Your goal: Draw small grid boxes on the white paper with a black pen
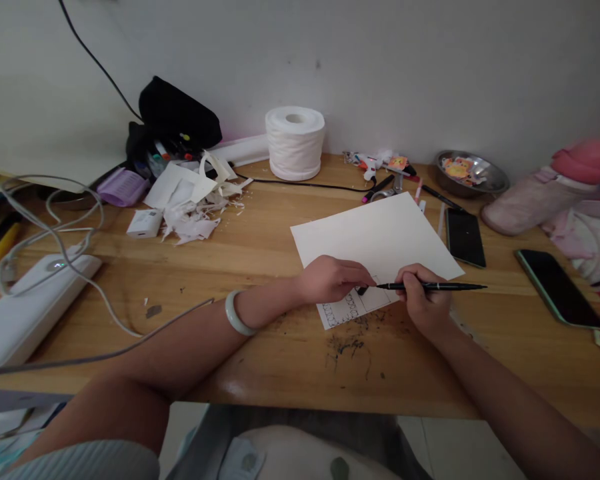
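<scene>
A white sheet of paper (375,233) lies at an angle on the wooden desk, with drawn lines and small patterns along its near edge. Fingers closed around a black pen (460,287), my right hand (425,300) is at the sheet's near right part. The pen lies almost level, its tip pointing left toward my left fingertips. My left hand (330,279) rests on the sheet's near left part, fingers together and bent downward. A small dark piece or mark shows by its fingertips; whether the fingers hold anything is hidden.
Behind the sheet stand a white paper roll (295,147) and a metal bowl (470,175). Two phones (465,237) and a pink bottle (530,197) are right. Paper scraps (195,207), a black pouch (177,117), a white power strip (35,307) and looping cables lie left.
</scene>
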`<state>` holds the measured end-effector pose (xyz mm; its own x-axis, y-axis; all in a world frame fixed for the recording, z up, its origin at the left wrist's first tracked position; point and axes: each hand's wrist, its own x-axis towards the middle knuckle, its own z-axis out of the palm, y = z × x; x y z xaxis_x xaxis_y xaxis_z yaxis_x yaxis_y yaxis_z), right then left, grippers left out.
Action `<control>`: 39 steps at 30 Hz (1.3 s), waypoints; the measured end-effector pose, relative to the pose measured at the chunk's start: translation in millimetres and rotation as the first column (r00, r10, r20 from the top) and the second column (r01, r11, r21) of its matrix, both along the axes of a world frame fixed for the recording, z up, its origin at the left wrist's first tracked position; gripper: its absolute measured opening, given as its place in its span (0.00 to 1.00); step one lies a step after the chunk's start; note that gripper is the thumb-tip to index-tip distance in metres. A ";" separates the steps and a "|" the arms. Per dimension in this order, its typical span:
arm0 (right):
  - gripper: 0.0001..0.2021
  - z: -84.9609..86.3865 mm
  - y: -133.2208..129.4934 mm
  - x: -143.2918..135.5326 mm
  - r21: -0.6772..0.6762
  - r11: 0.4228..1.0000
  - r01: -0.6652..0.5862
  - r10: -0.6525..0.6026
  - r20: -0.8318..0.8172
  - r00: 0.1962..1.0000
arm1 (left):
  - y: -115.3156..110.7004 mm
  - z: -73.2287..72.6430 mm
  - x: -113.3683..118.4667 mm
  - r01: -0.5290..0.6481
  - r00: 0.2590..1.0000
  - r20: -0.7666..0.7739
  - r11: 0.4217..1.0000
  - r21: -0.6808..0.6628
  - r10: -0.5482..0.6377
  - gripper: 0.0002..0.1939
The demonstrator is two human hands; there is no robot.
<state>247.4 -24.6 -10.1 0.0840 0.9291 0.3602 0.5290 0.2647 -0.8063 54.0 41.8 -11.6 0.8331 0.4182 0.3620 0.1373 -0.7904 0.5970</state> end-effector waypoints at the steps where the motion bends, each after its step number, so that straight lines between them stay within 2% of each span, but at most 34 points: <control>1: 0.11 -0.2 0.0 0.2 -0.003 1.000 0.001 -0.001 0.000 1.000 | 0.1 -0.2 -0.1 0.002 1.000 0.001 1.000 0.000 -0.002 0.17; 6: 0.11 -1.2 -1.9 1.6 0.013 1.000 -0.025 0.024 0.044 0.999 | 0.6 0.9 -0.7 0.018 1.000 0.018 1.000 0.008 -0.018 0.16; 10: 0.09 2.3 -5.3 1.8 0.027 0.996 -0.081 0.073 0.205 0.976 | 1.2 1.8 -0.4 0.032 0.999 0.013 0.999 0.026 -0.032 0.17; 12: 0.09 6.0 -6.3 0.8 0.023 0.989 -0.143 0.127 0.337 0.933 | 1.4 2.1 -0.2 0.034 0.999 0.005 0.999 0.027 -0.035 0.17; 14: 0.09 9.3 -6.6 -0.3 0.010 0.972 -0.235 0.203 0.474 0.857 | 1.5 2.7 0.0 0.034 0.999 -0.003 0.999 0.024 -0.034 0.16; 17: 0.09 11.0 -6.3 -1.2 0.005 0.944 -0.331 0.265 0.588 0.764 | 1.4 3.6 0.1 0.022 1.000 0.001 1.000 0.023 -0.022 0.14; 27: 0.07 6.3 -7.6 -8.4 0.119 0.896 -0.427 0.279 0.599 0.751 | 2.1 1.7 2.5 0.022 0.999 0.046 0.998 -0.054 -0.019 0.11; 39: 0.10 13.2 -5.8 -6.4 -0.018 0.949 -0.314 0.272 0.552 0.788 | 2.0 4.1 3.6 -0.015 0.999 0.031 0.995 -0.096 0.018 0.09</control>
